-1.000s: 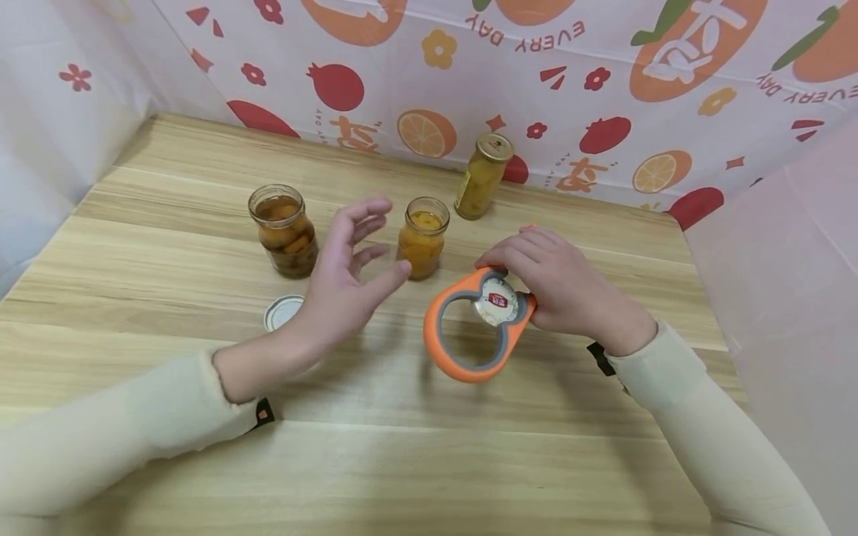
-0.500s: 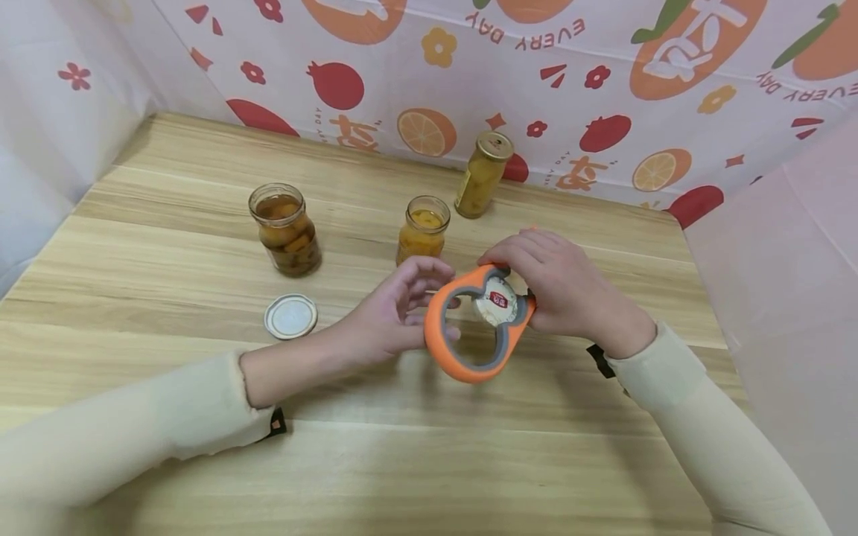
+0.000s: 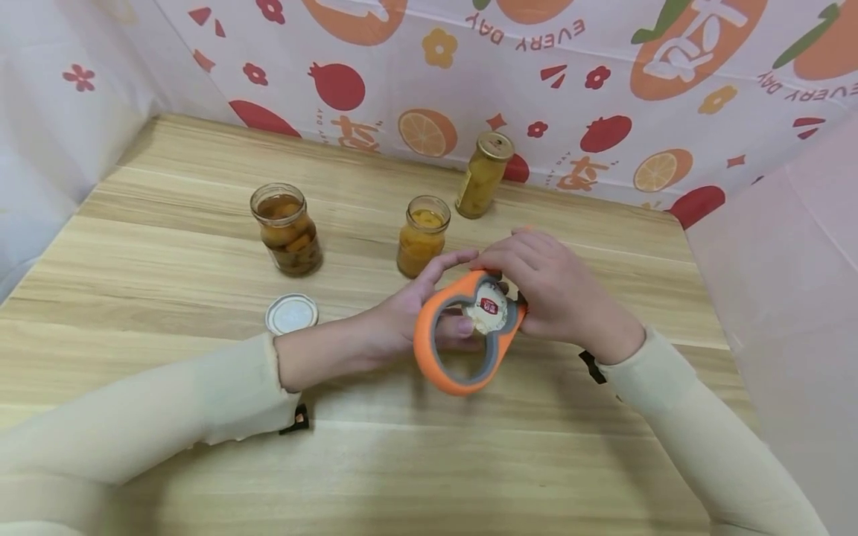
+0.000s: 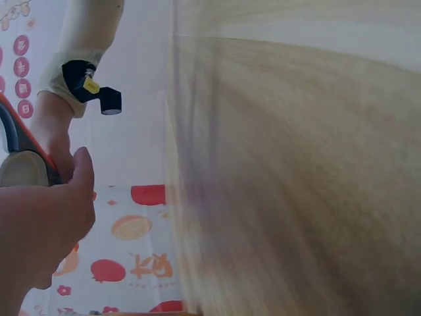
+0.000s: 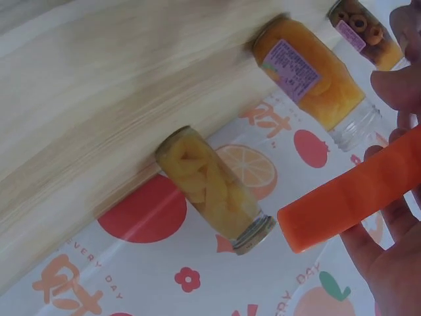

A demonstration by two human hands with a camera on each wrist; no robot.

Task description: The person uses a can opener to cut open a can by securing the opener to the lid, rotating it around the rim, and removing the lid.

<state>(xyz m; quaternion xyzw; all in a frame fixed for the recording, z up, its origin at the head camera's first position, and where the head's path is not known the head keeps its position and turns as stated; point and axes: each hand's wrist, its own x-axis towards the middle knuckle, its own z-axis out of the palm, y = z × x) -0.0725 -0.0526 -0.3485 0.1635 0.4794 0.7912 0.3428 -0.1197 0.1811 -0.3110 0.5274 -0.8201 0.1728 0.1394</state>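
My right hand grips the narrow end of an orange jar opener with a grey inner lining, held above the table. A white jar lid with a red mark sits in the opener's smaller opening. My left hand is at the opener's left side. Its index finger stretches toward the top edge, and its thumb shows through the large ring, right at the lid's rim. The left hand's other fingers are partly hidden behind the opener. In the right wrist view the orange handle lies across the right hand's fingers.
Behind the hands stands an uncovered jar of orange fruit. To its left is an uncovered jar of dark fruit, with a loose white lid nearer me. A capped jar of yellow fruit stands near the printed backdrop.
My left hand has moved right and down from beside the orange-fruit jar to the opener, its thumb now at the lid. The opener, in my right hand, has shifted slightly left.
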